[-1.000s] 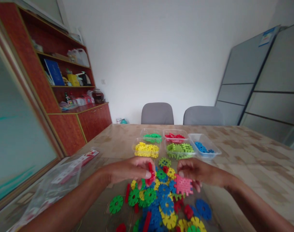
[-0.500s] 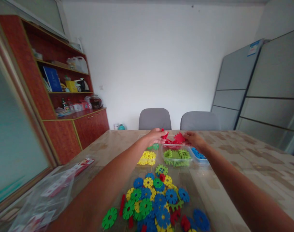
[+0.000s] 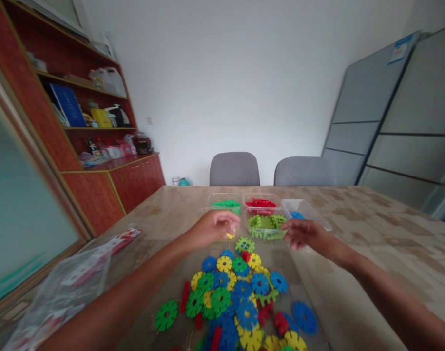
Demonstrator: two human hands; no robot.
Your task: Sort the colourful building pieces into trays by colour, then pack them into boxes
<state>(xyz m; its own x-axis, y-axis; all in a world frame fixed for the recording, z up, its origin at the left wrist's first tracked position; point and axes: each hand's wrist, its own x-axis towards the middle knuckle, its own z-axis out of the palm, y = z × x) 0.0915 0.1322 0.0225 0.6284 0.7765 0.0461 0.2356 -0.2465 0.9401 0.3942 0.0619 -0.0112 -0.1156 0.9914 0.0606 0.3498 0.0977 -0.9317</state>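
Plastic pieces (image 3: pixel 245 305), too overlapped to count, lay nearer than five containers (image 3: pixel 317 218), while left hand (image 3: pixel 213 226) and right hand (image 3: pixel 307 233) hung apart, fingers loosely parted, over a patterned table (image 3: pixel 372 253) facing two grey chairs (image 3: pixel 234 170).

Right fingers (image 3: pixel 294 225) near lime-green pieces (image 3: pixel 266 223)

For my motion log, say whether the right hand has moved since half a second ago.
Yes: the right hand drew back from the red pieces toward the wearer.
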